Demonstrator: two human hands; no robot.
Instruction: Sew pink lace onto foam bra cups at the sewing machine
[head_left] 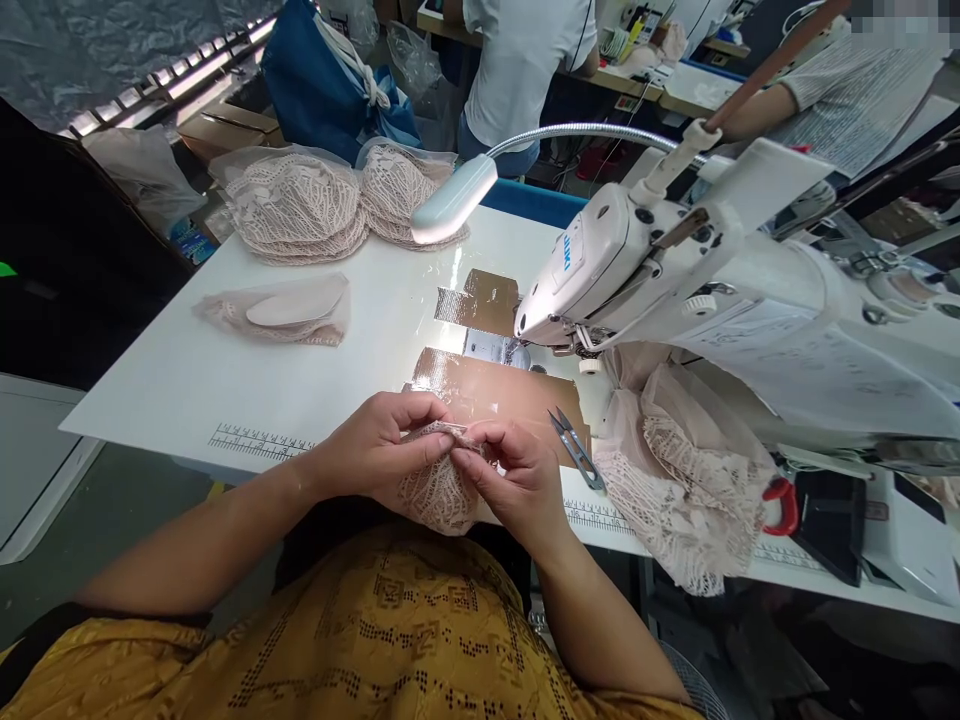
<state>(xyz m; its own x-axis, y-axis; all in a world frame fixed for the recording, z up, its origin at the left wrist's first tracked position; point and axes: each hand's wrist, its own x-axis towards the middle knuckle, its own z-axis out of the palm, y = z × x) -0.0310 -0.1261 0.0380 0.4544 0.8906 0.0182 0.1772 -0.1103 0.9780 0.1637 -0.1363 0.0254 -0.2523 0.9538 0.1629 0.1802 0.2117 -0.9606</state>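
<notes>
Reads "JUKI" in blue on the glossy white head of the sewing machine (592,262); bears faint marks farther along the arm, too unclear to make out. Runs a black-ticked ruler scale (259,441) along the near edge of the smooth white desk (390,350), with figures too small to read.

Grips a small, rounded lace piece (441,500), beige and openwork, by the upper edge with the left hand (394,440), between thumb and fingers; pinches the same edge close by with the right hand (517,475). Holds it in front of the body, at the near edge of the desk.

Spreads brown cardboard (499,390), ribbed at places, near the needle. Rests dark, pointed thread snips (576,450) at its right end. Piles lace cups (296,205) in layered domes at the far left; lays a sheer mesh piece (292,305) nearer, with a smooth oval pad. Drapes crumpled lace and mesh (682,480) over the edge at the right, beside a curved red handle (782,507). Hangs a white lamp (454,200) above from a ribbed metal gooseneck.
</notes>
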